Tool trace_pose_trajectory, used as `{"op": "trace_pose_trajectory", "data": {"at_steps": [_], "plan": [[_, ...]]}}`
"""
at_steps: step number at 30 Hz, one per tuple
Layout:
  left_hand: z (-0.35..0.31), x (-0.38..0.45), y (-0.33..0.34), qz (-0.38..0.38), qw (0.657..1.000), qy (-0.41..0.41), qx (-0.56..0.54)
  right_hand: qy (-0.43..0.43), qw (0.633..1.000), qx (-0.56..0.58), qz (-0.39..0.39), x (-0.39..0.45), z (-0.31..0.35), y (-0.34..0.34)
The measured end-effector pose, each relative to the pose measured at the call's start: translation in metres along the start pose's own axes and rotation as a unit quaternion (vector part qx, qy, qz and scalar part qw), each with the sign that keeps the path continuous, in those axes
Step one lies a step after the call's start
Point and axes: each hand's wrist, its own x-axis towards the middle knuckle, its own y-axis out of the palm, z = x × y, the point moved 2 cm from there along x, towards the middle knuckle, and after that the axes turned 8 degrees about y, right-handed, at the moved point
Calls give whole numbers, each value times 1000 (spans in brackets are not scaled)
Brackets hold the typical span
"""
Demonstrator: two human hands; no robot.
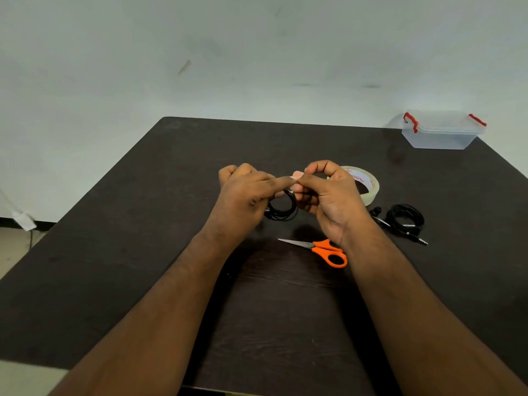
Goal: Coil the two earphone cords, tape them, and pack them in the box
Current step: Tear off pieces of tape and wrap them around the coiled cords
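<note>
— Progress so far? Both hands meet over the middle of the dark wooden bench (143, 252). The left hand (243, 195) and the right hand (328, 195) each pinch at the top of a small black coiled earphone cord (281, 208), which hangs between them just above the bench. I judge the first cord is wound and is now being bound.

— Is tape on it yet?

— Something pale shows at the fingertips (297, 175) where the hands touch; it may be a strip of tape, but it is too small to be sure. A glint on the coil could be tape or a plug.

— And the second cord?

— A black earphone cord lying in a loose bundle (405, 218) sits to the right, its plug pointing toward the near right. It looks gathered but I see no tape on it, so it likely remains to be coiled properly and taped.

— Tools?

— A roll of clear tape with red lettering (368, 185) lies just behind the right hand, partly hidden by it. Orange-handled scissors (323, 250) lie near, beside the right wrist, blades pointing left.

— The box?

— A clear plastic box with red latches (443, 132) stands at the far right corner, lid on; nothing is visibly packed, though its walls are too cloudy to be sure.
</note>
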Motion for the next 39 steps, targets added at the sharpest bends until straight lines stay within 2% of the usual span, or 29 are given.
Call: {"op": "trace_pose_trajectory", "data": {"at_steps": [10,14,17,21,24,27,29,32,33,35,39], "plan": [[-1,1,2,13,998,-10,55,0,998,-7,-56,2,-7,5],[3,-1,3,-8,994,-56,92,2,996,-84,-43,-2,-4,10],[5,-1,0,-36,990,-87,109,-60,986,-143,-54,-5,-7,13],[4,0,-2,-14,982,-131,137,-174,933,-309,-59,1,-16,15],[4,1,-1,31,971,-184,150,-214,914,-337,-71,5,-22,17],[7,-1,3,79,961,-216,153,-223,915,-325,-82,9,-23,14],[10,-1,8,110,957,-248,101,-233,910,-333,-89,13,-22,10],[15,-1,13,126,931,-323,-110,-251,902,-343,-82,15,-19,5],[14,1,11,105,913,-341,-199,-261,896,-351,-78,15,-18,4],[9,3,7,68,854,-375,-355,-297,871,-384,-73,15,-18,4],[4,3,3,31,773,-432,-464,-430,784,-442,-67,12,-17,7]]}}
